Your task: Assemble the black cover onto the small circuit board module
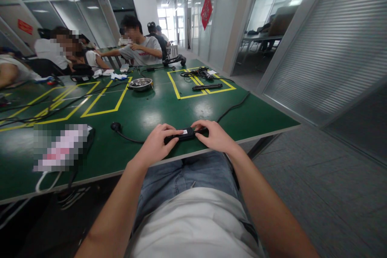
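Observation:
A black power adapter with a white label lies near the table's front edge, between my two hands. My left hand is closed around its left end, thumb on the near side and a fingertip by the label. At the right end, my right hand pinches the spot where the black cable joins the adapter. From there the cable runs off to the far right edge of the table. On the left, a cord leads from under my left hand to a black plug lying on the table.
Yellow tape marks the green table. Further back are a metal bowl, a black bar and tangled black cables. A blurred-out pink item lies at left. Several people sit beyond, one person reaching sideways.

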Available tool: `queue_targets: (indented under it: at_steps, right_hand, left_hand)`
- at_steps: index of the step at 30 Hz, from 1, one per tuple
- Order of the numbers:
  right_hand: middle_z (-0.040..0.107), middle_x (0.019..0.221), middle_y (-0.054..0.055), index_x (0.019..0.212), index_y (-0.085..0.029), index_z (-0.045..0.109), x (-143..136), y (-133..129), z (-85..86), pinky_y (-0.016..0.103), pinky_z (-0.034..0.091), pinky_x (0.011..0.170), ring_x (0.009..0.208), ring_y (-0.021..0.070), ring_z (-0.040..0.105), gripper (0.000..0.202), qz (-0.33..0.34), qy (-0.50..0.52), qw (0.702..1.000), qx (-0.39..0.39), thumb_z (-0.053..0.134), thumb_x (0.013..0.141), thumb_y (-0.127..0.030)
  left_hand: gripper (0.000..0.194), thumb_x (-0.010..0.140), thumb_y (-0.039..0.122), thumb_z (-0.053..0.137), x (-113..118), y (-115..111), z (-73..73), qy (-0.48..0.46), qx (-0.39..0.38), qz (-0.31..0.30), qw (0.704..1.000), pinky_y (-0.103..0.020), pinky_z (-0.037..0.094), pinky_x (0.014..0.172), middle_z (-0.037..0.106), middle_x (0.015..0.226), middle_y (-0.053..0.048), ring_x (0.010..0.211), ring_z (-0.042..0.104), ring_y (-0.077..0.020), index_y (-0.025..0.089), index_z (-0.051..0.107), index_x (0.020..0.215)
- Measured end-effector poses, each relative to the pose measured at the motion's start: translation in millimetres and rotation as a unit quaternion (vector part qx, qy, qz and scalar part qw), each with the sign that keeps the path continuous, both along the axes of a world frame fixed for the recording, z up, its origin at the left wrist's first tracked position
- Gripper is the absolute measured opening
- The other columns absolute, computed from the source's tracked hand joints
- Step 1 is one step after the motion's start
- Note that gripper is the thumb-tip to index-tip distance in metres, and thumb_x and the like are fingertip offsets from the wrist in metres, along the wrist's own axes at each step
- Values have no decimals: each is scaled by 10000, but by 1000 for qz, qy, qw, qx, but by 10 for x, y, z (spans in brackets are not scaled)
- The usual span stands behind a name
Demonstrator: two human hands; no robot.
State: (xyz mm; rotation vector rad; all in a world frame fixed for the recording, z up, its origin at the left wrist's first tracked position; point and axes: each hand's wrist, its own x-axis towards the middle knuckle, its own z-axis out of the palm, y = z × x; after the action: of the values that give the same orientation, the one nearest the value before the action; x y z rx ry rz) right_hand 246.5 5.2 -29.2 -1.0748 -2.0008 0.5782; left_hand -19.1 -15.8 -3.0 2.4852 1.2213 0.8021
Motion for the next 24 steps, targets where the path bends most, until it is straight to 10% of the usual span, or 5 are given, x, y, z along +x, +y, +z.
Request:
queue_targets:
  at_steps: [12, 24]
  right_hand:
    - [829, 1038, 62, 1206, -239, 813, 0, -22, 50, 401, 560, 944, 992, 251, 759, 290, 7, -31, 999, 20, 765, 920, -247]
    - [837, 1044, 63, 1162, -234, 843, 41, 62, 38, 357, 583, 909, 956, 231, 765, 251, 48, 6, 999, -16, 790, 921, -281]
  left_hand:
    - [328, 1048, 260, 666, 11, -54, -31, 38, 66, -5, 997, -485, 567, 1046, 768, 1292, -107, 1139, 668, -288, 270, 797, 1349]
    - [336, 980, 233, 711, 111, -14, 280, 127, 10, 5, 992, -438, 575, 972, 809, 1162, -85, 1070, 712, -295, 306, 835, 1284]
